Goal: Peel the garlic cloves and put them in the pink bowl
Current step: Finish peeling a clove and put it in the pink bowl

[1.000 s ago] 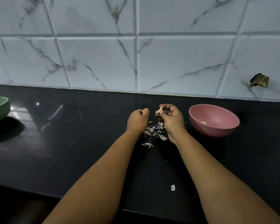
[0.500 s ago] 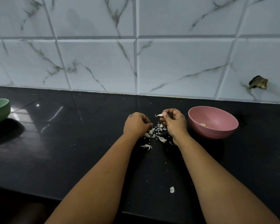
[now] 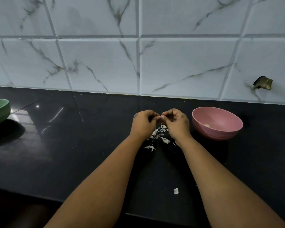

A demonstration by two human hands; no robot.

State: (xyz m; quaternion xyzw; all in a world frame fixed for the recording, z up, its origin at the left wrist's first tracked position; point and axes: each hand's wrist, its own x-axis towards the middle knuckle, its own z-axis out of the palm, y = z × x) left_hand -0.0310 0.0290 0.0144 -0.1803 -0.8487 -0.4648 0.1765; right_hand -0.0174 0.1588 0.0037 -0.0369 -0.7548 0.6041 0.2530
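Peels (image 3: pixel 159 134) between forearms, bowl (image 3: pixel 220 134) right.

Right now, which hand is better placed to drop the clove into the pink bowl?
Probably the right hand: it sits beside the pink bowl, while the left hand is farther away. Both pinch the garlic clove.

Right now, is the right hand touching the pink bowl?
Apart. The head view shows a strip of black counter between the right hand and the pink bowl.
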